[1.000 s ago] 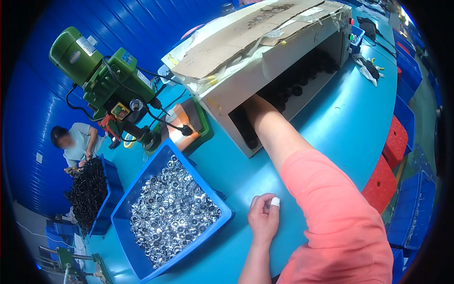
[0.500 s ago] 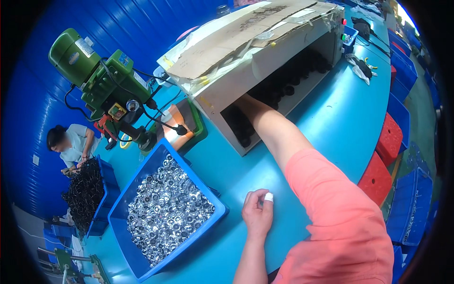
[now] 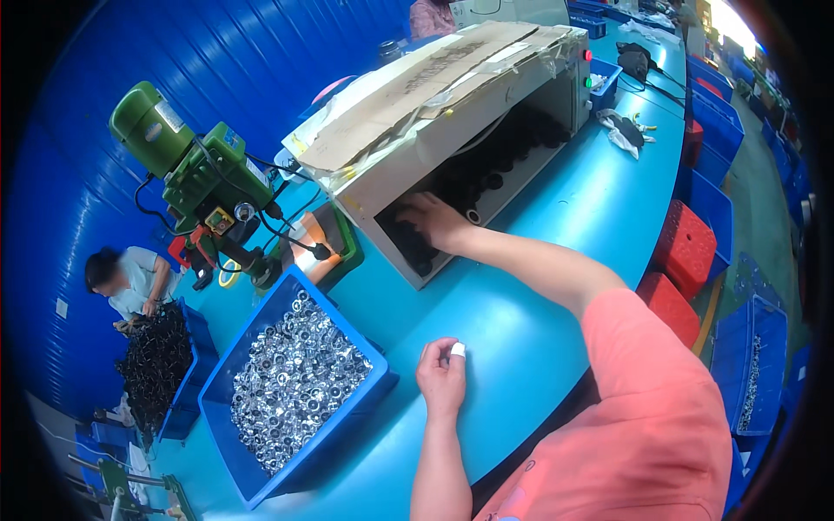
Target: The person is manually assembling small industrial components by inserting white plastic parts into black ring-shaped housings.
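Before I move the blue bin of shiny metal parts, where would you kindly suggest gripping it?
Probably grip the blue bin by opposite stretches of its rim, coming from outside: that edge shows bare around the piled metal parts.

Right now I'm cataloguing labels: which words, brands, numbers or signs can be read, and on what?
No text reads clearly.
Green drill press: white label, too small.
Cardboard sheet atop the white box: dark print, blurred.
Blue wall: white tag, anything on it too small.
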`<state>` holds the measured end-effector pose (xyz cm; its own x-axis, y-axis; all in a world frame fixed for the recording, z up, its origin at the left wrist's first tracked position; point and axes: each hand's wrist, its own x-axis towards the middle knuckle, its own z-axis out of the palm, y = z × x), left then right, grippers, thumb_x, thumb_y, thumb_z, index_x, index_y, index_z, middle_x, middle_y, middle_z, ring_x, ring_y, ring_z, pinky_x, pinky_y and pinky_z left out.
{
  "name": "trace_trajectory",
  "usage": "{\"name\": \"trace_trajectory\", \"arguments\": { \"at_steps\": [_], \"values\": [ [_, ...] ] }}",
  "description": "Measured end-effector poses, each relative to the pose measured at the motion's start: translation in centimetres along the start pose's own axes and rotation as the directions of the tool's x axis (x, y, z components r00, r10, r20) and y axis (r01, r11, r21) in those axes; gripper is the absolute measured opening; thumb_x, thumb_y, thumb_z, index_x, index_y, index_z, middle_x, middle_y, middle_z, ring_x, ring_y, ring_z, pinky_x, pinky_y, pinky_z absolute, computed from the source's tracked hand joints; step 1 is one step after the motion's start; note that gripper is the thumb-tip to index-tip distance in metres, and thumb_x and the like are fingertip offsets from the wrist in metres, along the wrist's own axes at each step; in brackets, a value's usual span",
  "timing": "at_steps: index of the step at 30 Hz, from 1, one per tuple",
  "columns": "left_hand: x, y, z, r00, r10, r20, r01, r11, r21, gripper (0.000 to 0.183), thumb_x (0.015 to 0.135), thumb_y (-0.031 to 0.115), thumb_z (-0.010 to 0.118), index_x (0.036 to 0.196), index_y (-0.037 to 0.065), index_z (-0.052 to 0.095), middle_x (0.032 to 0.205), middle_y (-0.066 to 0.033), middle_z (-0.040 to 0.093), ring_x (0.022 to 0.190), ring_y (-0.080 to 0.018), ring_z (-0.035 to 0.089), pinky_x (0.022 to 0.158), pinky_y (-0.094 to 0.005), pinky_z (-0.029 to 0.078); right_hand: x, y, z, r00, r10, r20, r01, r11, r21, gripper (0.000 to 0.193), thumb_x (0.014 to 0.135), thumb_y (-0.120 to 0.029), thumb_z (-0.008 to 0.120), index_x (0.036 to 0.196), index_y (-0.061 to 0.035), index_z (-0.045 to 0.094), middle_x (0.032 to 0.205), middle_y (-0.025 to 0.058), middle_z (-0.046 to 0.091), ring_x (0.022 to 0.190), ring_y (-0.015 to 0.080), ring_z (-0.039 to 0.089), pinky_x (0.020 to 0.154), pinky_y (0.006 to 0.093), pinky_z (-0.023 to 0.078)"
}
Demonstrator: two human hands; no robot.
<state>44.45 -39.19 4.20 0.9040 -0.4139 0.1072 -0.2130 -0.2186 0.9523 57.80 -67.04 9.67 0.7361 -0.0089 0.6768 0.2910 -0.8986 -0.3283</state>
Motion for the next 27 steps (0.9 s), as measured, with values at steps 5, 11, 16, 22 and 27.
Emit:
{"name": "trace_trajectory", "arguments": {
  "at_steps": [5, 11, 16, 22, 27],
  "values": [
    [-0.2, -0.1, 0.3, 1.0, -0.017, 0.007, 0.017, 1.0, -0.026, 0.01, 0.095, 0.007, 0.075, 0.104, 0.003, 0.074, 0.098, -0.0035, 0.069, 0.085, -0.0117, 0.061, 0.076, -0.0279, 0.051, -5.7, -0.6, -7.0, 0.954, 0.258, -0.153, -0.221, 0.95, 0.222, 0.038, 0.093, -0.005, 0.058, 0.129, -0.008, 0.068, 0.134, 0.0169, 0.063, 0.126, 0.0386, 0.062, 0.107, 0.0443, 0.053],
    [-0.1, -0.8, 0.7, 0.998, 0.054, -0.036, -0.054, 0.999, 0.003, 0.008, 0.097, 0.006, 0.075, 0.105, 0.003, 0.074, 0.087, 0.0041, 0.066, 0.071, -0.0028, 0.051, 0.062, -0.0222, 0.043, -11.8, -2.7, -8.9, 0.96, 0.275, 0.055, -0.276, 0.889, 0.366, 0.032, 0.095, -0.012, 0.063, 0.127, -0.0085, 0.067, 0.122, 0.0166, 0.069, 0.119, 0.037, 0.066, 0.105, 0.0445, 0.053],
    [-0.1, -1.3, 0.9, 0.995, 0.082, -0.065, -0.08, 0.996, 0.029, 0.008, 0.097, 0.005, 0.074, 0.105, 0.003, 0.073, 0.087, 0.004, 0.066, 0.071, -0.003, 0.053, 0.063, -0.0221, 0.044, -14.3, -4.2, -8.1, 0.91, 0.012, 0.415, -0.036, 0.998, 0.05, 0.038, 0.091, -0.019, 0.07, 0.129, -0.0121, 0.069, 0.118, 0.0133, 0.069, 0.116, 0.0344, 0.066, 0.099, 0.0465, 0.055],
    [-0.5, -1.0, 1.2, 0.992, 0.091, -0.089, -0.085, 0.994, 0.068, 0.008, 0.098, 0.005, 0.074, 0.105, 0.003, 0.073, 0.087, 0.0041, 0.067, 0.072, -0.0031, 0.054, 0.064, -0.022, 0.045, -12.3, -4.1, -8.7, 0.835, 0.01, 0.551, -0.093, 0.988, 0.123, 0.048, 0.082, -0.029, 0.081, 0.126, -0.0115, 0.072, 0.127, 0.0126, 0.068, 0.119, 0.0343, 0.065, 0.101, 0.0446, 0.055],
    [-0.6, -0.9, 1.6, 0.992, 0.078, -0.099, -0.073, 0.996, 0.048, 0.008, 0.098, 0.006, 0.074, 0.105, 0.003, 0.073, 0.086, 0.0042, 0.066, 0.071, -0.0031, 0.053, 0.064, -0.022, 0.045, -8.7, -2.0, -9.0, 0.755, 0.106, 0.647, -0.341, 0.906, 0.25, 0.038, 0.078, -0.028, 0.086, 0.109, -0.0071, 0.078, 0.114, 0.0123, 0.075, 0.105, 0.0315, 0.073, 0.094, 0.0412, 0.058]
  ]
}}
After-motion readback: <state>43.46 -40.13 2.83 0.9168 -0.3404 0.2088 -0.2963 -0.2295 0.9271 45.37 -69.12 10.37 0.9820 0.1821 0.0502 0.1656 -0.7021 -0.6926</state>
